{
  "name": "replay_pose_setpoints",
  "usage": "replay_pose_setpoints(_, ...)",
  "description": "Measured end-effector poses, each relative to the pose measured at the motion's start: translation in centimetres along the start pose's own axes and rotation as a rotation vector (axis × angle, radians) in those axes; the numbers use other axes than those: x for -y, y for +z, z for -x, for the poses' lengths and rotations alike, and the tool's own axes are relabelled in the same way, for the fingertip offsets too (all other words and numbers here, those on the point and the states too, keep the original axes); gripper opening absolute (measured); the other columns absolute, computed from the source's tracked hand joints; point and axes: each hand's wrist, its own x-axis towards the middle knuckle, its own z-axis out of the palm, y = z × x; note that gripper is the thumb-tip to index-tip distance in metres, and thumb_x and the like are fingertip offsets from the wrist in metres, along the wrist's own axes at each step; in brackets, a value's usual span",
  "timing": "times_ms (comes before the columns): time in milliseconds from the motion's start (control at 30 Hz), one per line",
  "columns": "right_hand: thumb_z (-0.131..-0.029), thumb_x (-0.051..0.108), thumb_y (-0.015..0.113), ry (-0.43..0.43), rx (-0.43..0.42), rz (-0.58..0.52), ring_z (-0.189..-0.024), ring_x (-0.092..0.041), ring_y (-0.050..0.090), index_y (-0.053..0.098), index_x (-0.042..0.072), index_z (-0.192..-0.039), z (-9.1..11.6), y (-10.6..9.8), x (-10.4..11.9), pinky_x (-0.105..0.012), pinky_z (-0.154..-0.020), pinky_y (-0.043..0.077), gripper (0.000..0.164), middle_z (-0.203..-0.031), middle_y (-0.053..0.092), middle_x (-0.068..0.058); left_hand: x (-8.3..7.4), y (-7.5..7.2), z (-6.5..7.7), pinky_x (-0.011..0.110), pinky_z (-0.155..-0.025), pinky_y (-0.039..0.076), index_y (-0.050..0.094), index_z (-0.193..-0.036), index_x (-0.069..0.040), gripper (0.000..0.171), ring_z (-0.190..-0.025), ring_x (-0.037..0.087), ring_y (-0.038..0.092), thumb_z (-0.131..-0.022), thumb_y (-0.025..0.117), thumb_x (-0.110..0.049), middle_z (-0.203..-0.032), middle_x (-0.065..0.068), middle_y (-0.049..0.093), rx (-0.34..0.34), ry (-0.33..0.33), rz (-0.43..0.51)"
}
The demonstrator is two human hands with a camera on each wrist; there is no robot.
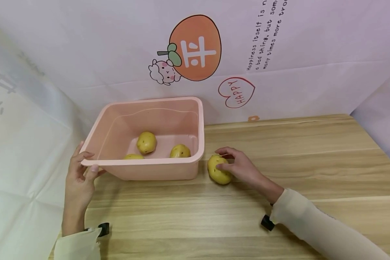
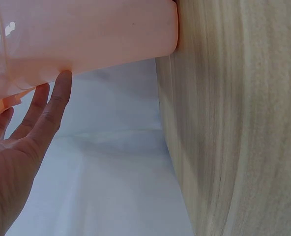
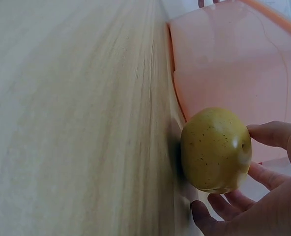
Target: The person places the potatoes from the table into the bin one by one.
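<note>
A pink plastic bin (image 1: 159, 169) stands on the wooden table, with three yellow potatoes showing inside: one potato (image 1: 146, 142) towards the back, another potato (image 1: 180, 151) at the right, and a third potato (image 1: 133, 156) mostly hidden by the front rim. My left hand (image 1: 79, 180) holds the bin's left front corner, its fingertips against the wall under the rim in the left wrist view. Just right of the bin, my right hand (image 1: 238, 166) grips another potato (image 3: 217, 150) between thumb and fingers, close to the tabletop. Dark specks dot its skin.
Behind the bin hangs a white printed cloth (image 1: 123, 54), which also covers the left side. The wooden tabletop (image 1: 312, 155) stretches right and towards me. A dark band sits at each wrist, by the cream sleeves (image 1: 315, 220).
</note>
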Motion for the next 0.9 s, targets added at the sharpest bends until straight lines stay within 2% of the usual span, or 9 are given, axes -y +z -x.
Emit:
replay_pose_setpoints(233,-0.094,0.016,0.076,-0.022,0.014,0.038,-0.141,-0.041,0.051,0.056,0.007,-0.147,0.1,0.0,-0.3,-0.058,-0.114,0.049,0.057,-0.149,0.058,-0.016,0.0,0.1,0.0,0.015,-0.082,0.064,0.045,-0.136,0.011,0.037,-0.139,0.030,0.046,-0.104,0.059,0.001,-0.173,-0.002,0.024,0.003,0.000,-0.006)
replay_pose_setpoints(667,-0.088,0.013,0.078,-0.122,0.076,0.108,-0.134,-0.037,0.054,0.054,0.008,-0.151,0.4,0.8,-0.3,-0.057,-0.111,0.051,0.068,-0.154,0.052,-0.015,0.0,0.0,0.0,0.016,-0.081,0.064,0.045,-0.136,0.011,0.037,-0.139,0.030,0.046,-0.103,0.059,0.001,-0.173,-0.001,0.024,0.001,0.005,-0.003)
replay_pose_setpoints(900,-0.086,0.011,0.079,-0.133,0.110,0.123,-0.130,-0.033,0.054,0.053,0.010,-0.151,0.5,1.4,-0.3,-0.050,-0.109,0.051,0.071,-0.155,0.050,-0.016,0.1,-0.1,0.0,0.016,-0.081,0.064,0.046,-0.136,0.010,0.037,-0.140,0.031,0.045,-0.103,0.060,0.001,-0.173,-0.002,0.024,0.002,0.002,0.003)
